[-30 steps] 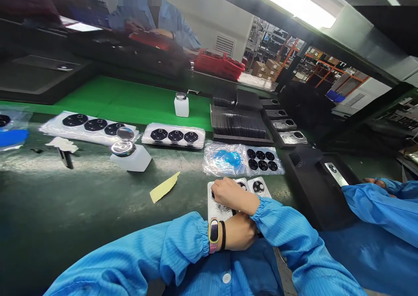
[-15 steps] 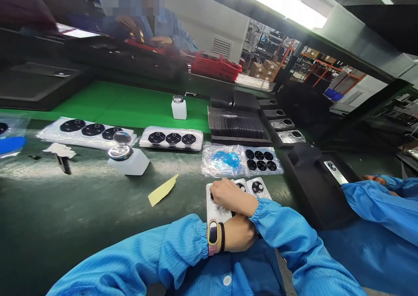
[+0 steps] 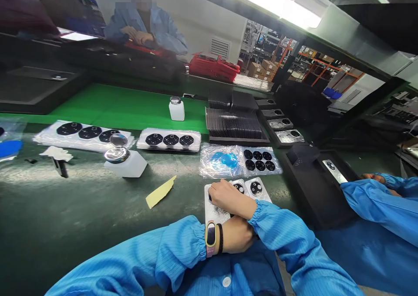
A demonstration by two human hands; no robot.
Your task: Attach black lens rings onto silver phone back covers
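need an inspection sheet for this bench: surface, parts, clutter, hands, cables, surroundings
Surface: dark green bench, brighter green strip behind.
Job's things: silver panels with black round inserts, partly covered by the hands; beyond them, a six-disc sheet and a clear bag with blue pieces showing.
Clutter: torn yellow strip; white bottle with its metal lid raised.
Hands: right hand over the leftmost panel, crossing above the left hand; fingertips largely hidden.
Cables: nothing seen.
Surroundings: co-worker's blue sleeve at right, beside a black tray; lit lamp overhead.
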